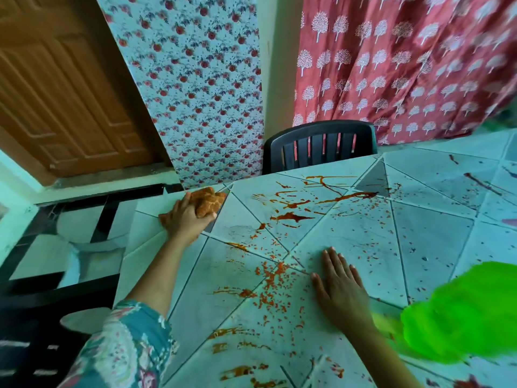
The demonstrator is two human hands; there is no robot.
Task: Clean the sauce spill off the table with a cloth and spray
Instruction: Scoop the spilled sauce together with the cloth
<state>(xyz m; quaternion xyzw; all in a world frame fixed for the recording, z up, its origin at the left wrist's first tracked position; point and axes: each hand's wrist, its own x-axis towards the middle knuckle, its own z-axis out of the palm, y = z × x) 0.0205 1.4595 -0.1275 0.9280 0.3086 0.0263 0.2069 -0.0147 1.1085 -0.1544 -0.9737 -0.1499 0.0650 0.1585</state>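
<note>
Item 1. Cloth (208,201): orange-stained and bunched into a lump at centre left of the frame, on the table's left edge. It has no clear long axis. Its bulk sticks out past the knuckles toward the upper right, and a small corner shows at the hand's left side.

Item 2. Left hand (186,219): fingers curled tight round the cloth, pressing it on the tabletop. The forearm runs down to a floral sleeve (126,345) at lower left.

Item 3. Right hand (340,287): lies flat at lower centre, palm down on the table, fingers straight and slightly spread, pointing to the upper left. It holds nothing.

Item 4. Sauce spill (291,217): thick red-orange streaks at upper centre run roughly left to right. Fine specks trail from them down to the lower centre, between the two hands.

Item 5. Table (433,233): pale top patterned with triangles.

Item 6. Green shape (470,312): bright and blurred at lower right, beside the right forearm. Cannot tell what it is.

Item 7. Surroundings: black slatted chair (319,141) at the table's far edge; red tree-print curtain (405,65) at upper right; floral curtain (195,79) at upper centre; brown door (56,93) at upper left.
</note>
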